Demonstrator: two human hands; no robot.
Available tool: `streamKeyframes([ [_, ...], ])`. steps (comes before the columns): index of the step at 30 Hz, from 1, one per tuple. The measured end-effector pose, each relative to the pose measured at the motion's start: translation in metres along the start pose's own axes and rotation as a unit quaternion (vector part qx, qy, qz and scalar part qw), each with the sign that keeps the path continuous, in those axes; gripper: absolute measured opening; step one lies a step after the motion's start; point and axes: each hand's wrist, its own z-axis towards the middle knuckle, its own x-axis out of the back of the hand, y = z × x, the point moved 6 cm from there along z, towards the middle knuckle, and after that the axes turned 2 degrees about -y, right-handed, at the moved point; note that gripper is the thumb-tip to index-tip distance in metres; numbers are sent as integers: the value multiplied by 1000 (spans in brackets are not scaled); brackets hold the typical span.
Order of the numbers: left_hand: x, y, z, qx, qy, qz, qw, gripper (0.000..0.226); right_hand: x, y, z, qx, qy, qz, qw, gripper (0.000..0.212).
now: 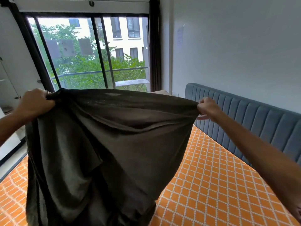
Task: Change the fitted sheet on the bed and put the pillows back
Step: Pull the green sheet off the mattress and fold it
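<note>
I have the dark brown sheet [104,144] up in the air in front of me, stretched between my 2 hands. My left hand [36,101] is closed in a fist around 1 bunched edge of it, and my right hand [207,107] grips the opposite edge, fingers curled tight around the cloth. The rest of the sheet hangs down in loose folds, and its lower end drops toward the bed [211,185] below me, near the bottom of my view.

The bed shows an orange cover with a white diamond pattern, lying flat right up to the grey-blue padded headboard [260,121] on my right. No part of the brown sheet is hooked over a corner yet. I cannot tell from here whether the orange cloth is the mattress itself or an older sheet.

So I judge the job is early: I am opening the sheet out and finding its edges. Spreading it, fitting all 4 corners and smoothing it are left. I see no pillows in view, so putting them back is left too.
</note>
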Motion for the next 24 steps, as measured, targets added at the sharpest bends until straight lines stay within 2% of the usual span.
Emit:
streamKeyframes([
  [1, -1, 1, 3, -3, -2, -6, 1000, 60, -5, 7, 0, -48, -2, 87, 995, 12],
  [3, -3, 0, 8, -2, -3, -20, 1000, 56, -23, 15, -5, -134, -64, 245, 958, 11],
  [5, -8, -7, 13, 11, -6, -32, 999, 51, -30, 22, -9, -189, -95, 335, 918, 9],
  [7, -14, -12, 15, 22, -13, -43, 999, 46, -35, 30, -11, -226, -123, 374, 891, 8],
  [10, -17, -21, 20, 36, 0, -69, 997, 43, -28, 27, -12, -213, -155, 325, 909, 7],
  [13, -38, -58, 39, 68, -16, -96, 993, 44, -11, 12, -9, -137, -155, 230, 951, 12],
  [14, -44, -68, 44, 76, -18, -96, 992, 47, -5, 6, -8, -91, -141, 143, 975, 12],
  [15, -45, -68, 44, 81, -21, -94, 992, 48, 1, 1, -5, -28, -104, 5, 994, 10],
  [16, -45, -64, 42, 77, -23, -91, 993, 46, 6, -5, -3, 49, -44, -145, 987, 10],
  [17, -38, -46, 34, 64, -23, -83, 994, 42, 6, -12, -3, 128, 23, -271, 954, 10],
  [18, -29, -23, 26, 46, -25, -76, 996, 40, 3, -15, -3, 179, 81, -354, 915, 11],
  [19, -27, -4, 21, 21, -30, -76, 996, 44, 1, -13, -2, 195, 124, -384, 894, 12],
  [21, -25, 24, 14, -19, -36, -64, 997, 50, 5, 0, 10, 148, 173, -349, 909, 16],
  [22, -23, 34, 12, -36, -33, -43, 998, 52, 8, 11, 18, 84, 173, -294, 936, 19],
  [24, -27, 44, 12, -59, -32, -10, 998, 54, 8, 38, 24, -82, 115, -126, 982, 21],
])
